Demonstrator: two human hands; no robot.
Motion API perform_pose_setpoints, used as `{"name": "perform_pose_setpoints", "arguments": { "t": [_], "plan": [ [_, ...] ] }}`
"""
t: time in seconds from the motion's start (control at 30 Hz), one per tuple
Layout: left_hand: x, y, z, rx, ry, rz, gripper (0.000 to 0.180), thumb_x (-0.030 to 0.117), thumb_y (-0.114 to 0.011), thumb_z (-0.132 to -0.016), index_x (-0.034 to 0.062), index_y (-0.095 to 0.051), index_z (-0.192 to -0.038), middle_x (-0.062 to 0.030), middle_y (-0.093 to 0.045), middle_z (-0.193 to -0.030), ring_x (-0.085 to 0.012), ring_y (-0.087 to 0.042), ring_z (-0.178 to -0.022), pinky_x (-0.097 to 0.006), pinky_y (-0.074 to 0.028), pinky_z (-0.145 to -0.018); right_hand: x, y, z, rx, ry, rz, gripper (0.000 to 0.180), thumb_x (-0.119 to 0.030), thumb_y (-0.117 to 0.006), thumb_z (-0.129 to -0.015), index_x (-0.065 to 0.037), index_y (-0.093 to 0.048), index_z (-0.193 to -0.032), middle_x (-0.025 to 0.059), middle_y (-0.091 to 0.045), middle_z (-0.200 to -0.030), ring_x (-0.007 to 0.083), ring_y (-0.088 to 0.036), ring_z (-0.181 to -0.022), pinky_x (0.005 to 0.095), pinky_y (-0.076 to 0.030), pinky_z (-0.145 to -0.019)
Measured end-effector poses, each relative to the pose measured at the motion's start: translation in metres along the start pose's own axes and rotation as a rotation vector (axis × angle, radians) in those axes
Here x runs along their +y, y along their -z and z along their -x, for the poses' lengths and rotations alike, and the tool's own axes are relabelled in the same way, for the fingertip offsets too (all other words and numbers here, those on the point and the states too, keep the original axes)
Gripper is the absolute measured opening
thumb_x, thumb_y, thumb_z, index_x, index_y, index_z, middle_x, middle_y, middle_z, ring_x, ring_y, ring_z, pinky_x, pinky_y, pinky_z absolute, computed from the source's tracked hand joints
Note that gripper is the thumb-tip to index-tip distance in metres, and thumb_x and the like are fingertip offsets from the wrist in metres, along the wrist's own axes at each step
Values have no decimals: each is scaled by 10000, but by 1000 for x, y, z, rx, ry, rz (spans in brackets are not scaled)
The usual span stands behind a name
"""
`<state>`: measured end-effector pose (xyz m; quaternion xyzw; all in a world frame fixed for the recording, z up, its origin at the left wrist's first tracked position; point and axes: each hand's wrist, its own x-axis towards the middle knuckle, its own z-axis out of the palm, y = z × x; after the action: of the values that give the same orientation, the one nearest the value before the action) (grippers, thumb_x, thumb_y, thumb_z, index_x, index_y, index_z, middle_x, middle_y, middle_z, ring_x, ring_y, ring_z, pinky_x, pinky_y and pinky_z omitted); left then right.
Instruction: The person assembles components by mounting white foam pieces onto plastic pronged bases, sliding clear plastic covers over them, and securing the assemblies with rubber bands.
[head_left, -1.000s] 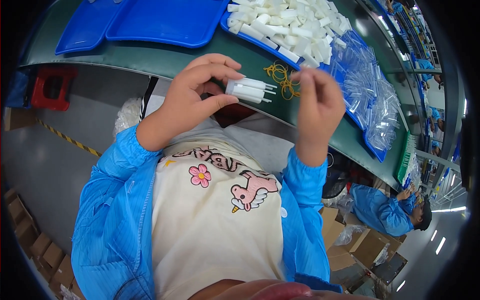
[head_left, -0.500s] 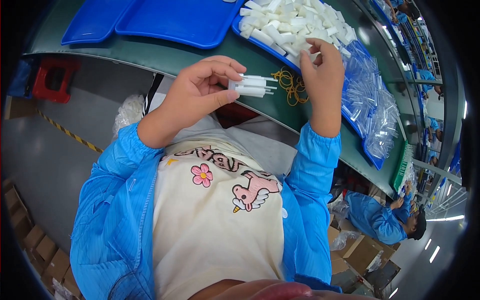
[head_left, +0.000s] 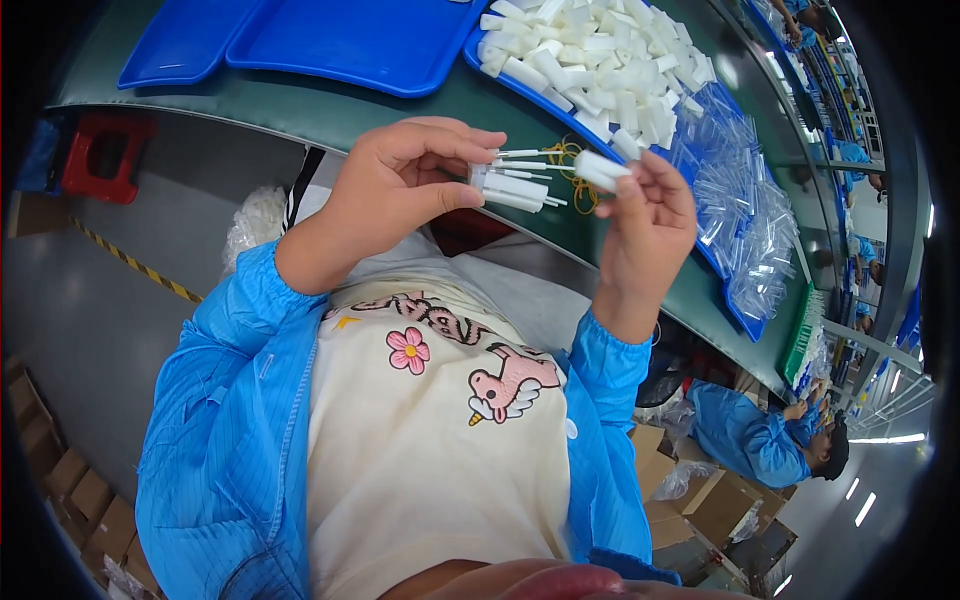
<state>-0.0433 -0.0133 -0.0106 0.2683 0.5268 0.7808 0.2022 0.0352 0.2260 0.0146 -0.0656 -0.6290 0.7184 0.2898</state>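
My left hand (head_left: pixel 415 170) is closed around a white plastic part with several thin prongs (head_left: pixel 520 180); thicker white sleeves sit over some of the prongs, which point right. Between the thumb and fingers of my right hand (head_left: pixel 648 225) is a short white foam-like tube (head_left: pixel 600 171), held just off the prong tips and slightly blurred. Behind it, a heap of similar white tubes (head_left: pixel 600 60) fills a blue tray. Yellow rubber bands (head_left: pixel 582 192) lie on the table, partly hidden by the held tube.
Clear plastic tubes (head_left: pixel 745 210) fill a blue tray (head_left: pixel 748 322) at right. Two blue trays (head_left: pixel 345 50) lie at the far left of the green table (head_left: pixel 290 112). A red stool (head_left: pixel 110 155) stands on the floor at left. Another person (head_left: pixel 750 430) sits at right beside cardboard boxes (head_left: pixel 725 510).
My right hand has come back from the heap toward my left hand and now holds a white tube. My left hand, with the pronged part, has shifted slightly right.
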Motion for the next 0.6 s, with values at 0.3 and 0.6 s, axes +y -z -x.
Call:
{"name": "perform_pose_setpoints", "arguments": {
  "t": [0.3,0.6],
  "plan": [
    [2,-2,3,-48,-37,-145,307,-128,-708,-760,-2,-705,-1040,-172,-618,-1227,-214,-652,-1035,-284,-586,-826,0,-5,13,-114,-209,-37,329,105,-631,-852,78,-572,-1175,116,-647,-945,168,-680,-753,217,-524,-554],
    [11,2,6,-74,-68,-383,331,-121,-721,-743,15,-714,-1045,-168,-637,-1207,-197,-662,-988,-291,-580,-824,4,-7,17,-102,-206,-104,331,113,-636,-844,70,-571,-1167,114,-650,-945,150,-675,-745,211,-517,-549]
  ]
}}
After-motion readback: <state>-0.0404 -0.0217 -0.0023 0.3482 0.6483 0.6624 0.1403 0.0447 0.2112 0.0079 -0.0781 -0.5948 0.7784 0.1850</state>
